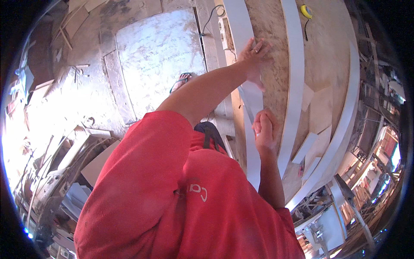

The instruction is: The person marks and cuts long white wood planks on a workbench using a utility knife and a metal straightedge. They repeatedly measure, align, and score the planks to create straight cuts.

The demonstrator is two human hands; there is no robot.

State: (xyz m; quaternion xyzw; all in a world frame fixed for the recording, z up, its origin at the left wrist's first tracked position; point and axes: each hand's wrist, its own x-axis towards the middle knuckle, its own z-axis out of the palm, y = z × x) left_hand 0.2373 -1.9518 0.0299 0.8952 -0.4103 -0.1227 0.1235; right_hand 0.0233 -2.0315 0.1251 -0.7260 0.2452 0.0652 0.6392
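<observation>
**Leftmost strip, hands at work**

Head view: we see the leftmost white strip [243, 26] on the bench [268, 21], long axis running top to bottom. Left hand [251, 55] spreads open against it; right hand [265, 126] curls closed over it, contents hidden from us.

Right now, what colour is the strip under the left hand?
The strip is white, clearest in the head view.

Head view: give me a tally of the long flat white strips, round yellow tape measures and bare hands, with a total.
Long flat white strips: 3
Round yellow tape measure: 1
Bare hands: 2
Total: 6
</observation>
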